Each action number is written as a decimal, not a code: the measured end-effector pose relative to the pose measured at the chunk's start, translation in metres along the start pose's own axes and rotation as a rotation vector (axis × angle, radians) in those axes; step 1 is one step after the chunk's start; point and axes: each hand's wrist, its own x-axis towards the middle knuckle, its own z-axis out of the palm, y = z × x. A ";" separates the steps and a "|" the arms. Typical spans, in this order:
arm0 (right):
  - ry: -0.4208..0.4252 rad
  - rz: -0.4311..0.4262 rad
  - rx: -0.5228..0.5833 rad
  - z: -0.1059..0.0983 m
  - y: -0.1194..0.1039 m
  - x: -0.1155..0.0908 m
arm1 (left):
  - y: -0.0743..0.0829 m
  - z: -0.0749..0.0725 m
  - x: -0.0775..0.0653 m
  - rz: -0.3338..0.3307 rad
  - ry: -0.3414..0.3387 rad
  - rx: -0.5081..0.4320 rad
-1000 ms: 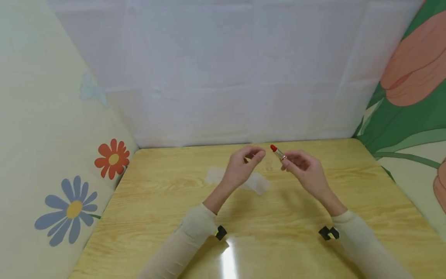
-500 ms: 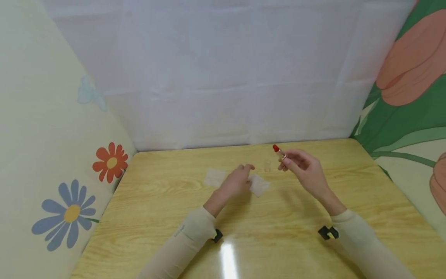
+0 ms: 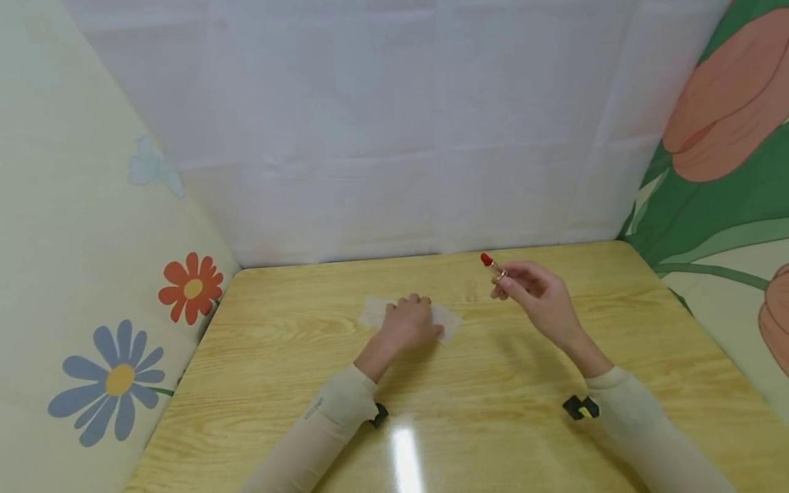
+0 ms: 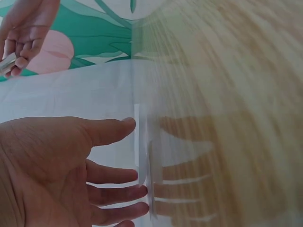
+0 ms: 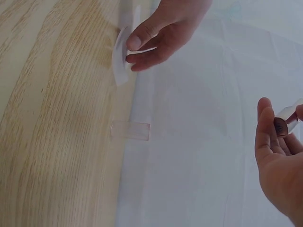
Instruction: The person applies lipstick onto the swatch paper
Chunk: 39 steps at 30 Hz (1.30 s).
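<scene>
Tilting with its red tip up and leftward, the lipstick (image 3: 495, 270) is pinched between thumb and fingers of our right hand (image 3: 542, 301), above the table (image 3: 277, 349); we note near it a clear cylinder (image 3: 471, 291) standing upright, and farther left our left hand (image 3: 408, 324), fingers outstretched and slightly spread, fingertips touching white sheets (image 3: 448, 320)
</scene>
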 end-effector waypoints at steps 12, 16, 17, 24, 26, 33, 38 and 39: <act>-0.045 0.063 -0.015 0.002 0.002 -0.005 | -0.007 -0.001 -0.005 0.060 -0.010 0.068; -0.052 0.081 -0.044 0.005 0.006 -0.006 | -0.009 0.000 -0.003 0.085 -0.012 0.084; -0.046 0.086 -0.054 0.005 0.007 -0.007 | -0.009 0.000 -0.003 0.100 -0.008 0.089; -0.010 0.100 -0.105 0.006 0.016 -0.008 | -0.011 0.002 0.000 0.215 0.044 0.082; -0.023 0.108 -0.079 0.006 0.021 -0.006 | -0.012 0.001 -0.002 0.213 0.073 0.090; -0.120 0.172 0.112 0.011 0.043 -0.002 | -0.017 0.001 -0.005 0.302 0.047 0.065; -0.108 0.232 0.148 0.013 0.052 -0.005 | -0.021 0.004 0.001 0.404 0.024 0.022; -0.093 0.251 0.148 0.012 0.052 -0.005 | -0.021 0.004 0.003 0.421 0.023 0.022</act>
